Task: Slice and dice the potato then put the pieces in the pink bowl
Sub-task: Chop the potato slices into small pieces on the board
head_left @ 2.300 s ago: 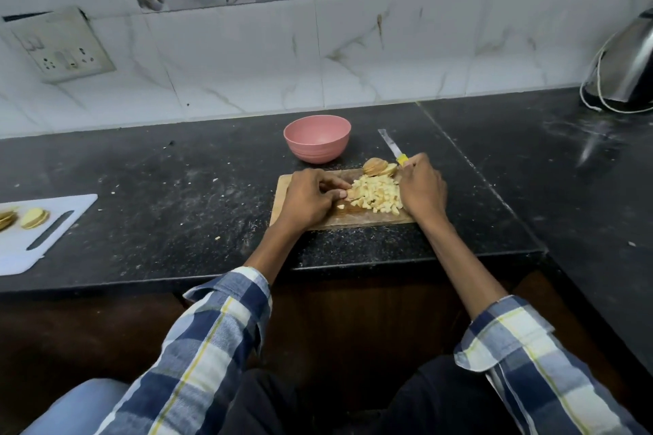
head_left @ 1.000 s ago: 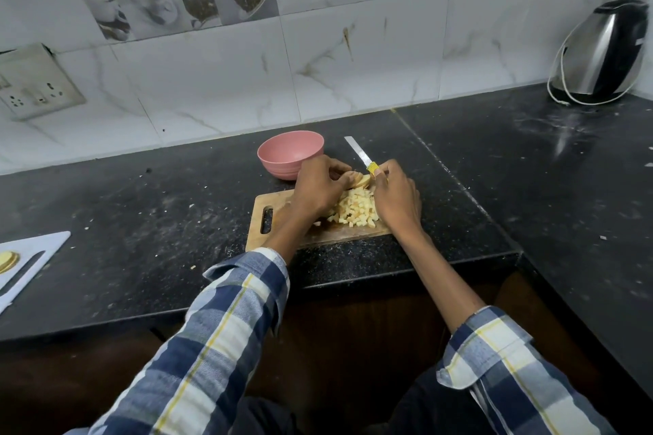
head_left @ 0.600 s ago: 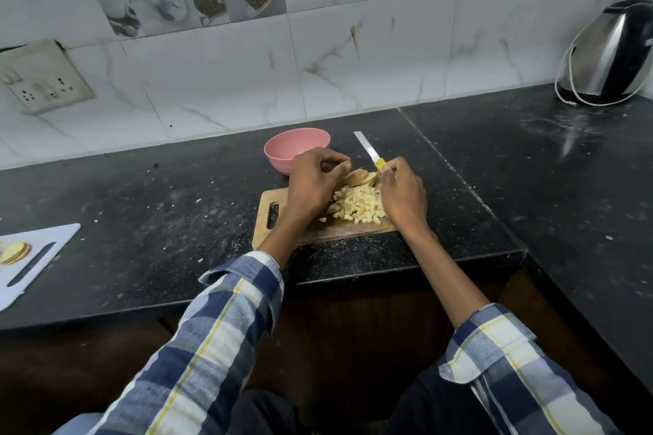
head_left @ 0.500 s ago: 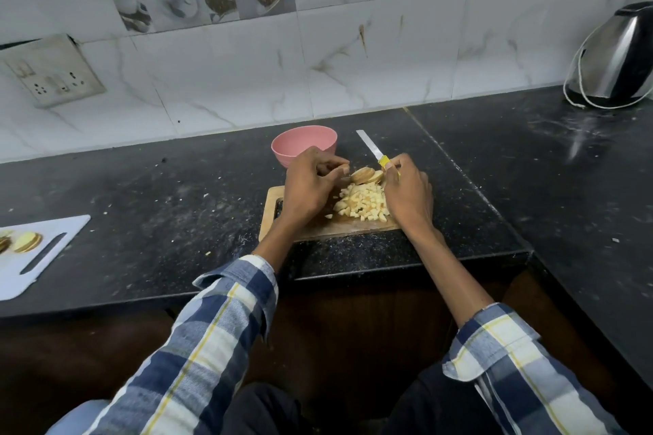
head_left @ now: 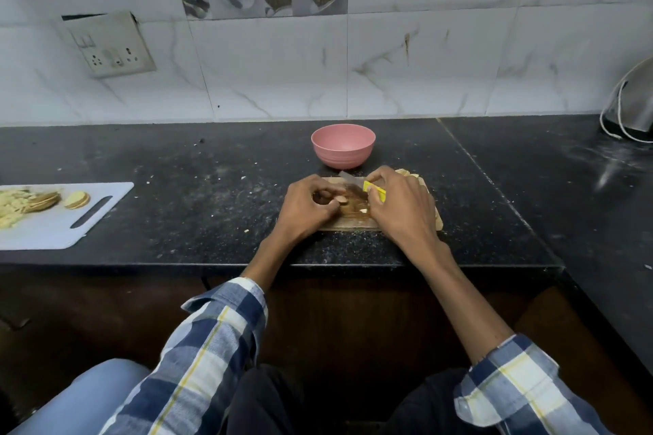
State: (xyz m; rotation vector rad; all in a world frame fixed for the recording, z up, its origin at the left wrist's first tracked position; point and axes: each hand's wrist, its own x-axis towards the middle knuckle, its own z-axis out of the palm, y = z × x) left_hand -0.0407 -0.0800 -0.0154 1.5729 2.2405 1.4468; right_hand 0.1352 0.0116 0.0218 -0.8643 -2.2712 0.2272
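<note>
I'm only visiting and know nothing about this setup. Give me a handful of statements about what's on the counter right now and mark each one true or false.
1. The pink bowl looks empty. True.
2. The right hand holds a knife with a red handle. False: the knife has a yellow handle.
3. Both hands are over the wooden cutting board. True; the left hand pinches a small potato piece.
4. The white cutting board is bare. False: potato slices lie on it.
5. The pink bowl stands on the wooden cutting board. False: it stands on the counter behind it.
</note>
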